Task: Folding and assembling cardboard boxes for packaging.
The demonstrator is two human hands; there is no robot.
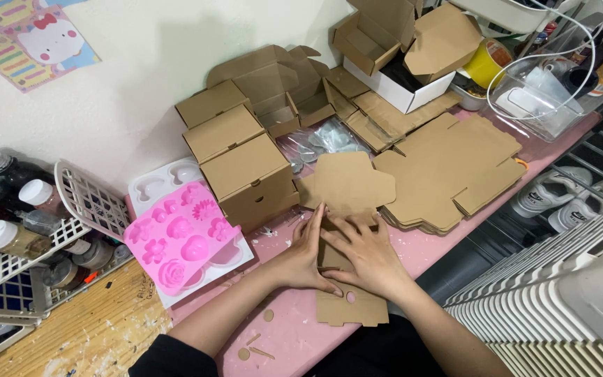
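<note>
With both our left hand (305,255) and right hand (366,256) pressed flat, fingers spread narrow and gripping nothing, we pin the flat cardboard blank (347,230) lying under our fingertips on the pink table (294,335); it looks light, stiff along the panels yet ready to bend at its creases, best held by its edges.

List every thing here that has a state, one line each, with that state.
Flat cardboard blank: partly folded, pressed down by both hands.
Left hand: flat on the blank.
Right hand: flat on the blank.
Stack of flat blanks: unfolded.
Three brown boxes: assembled, closed, stacked.
White box: open.
Pink silicone mould: empty, face up.
White basket: upright, filled with bottles.
</note>
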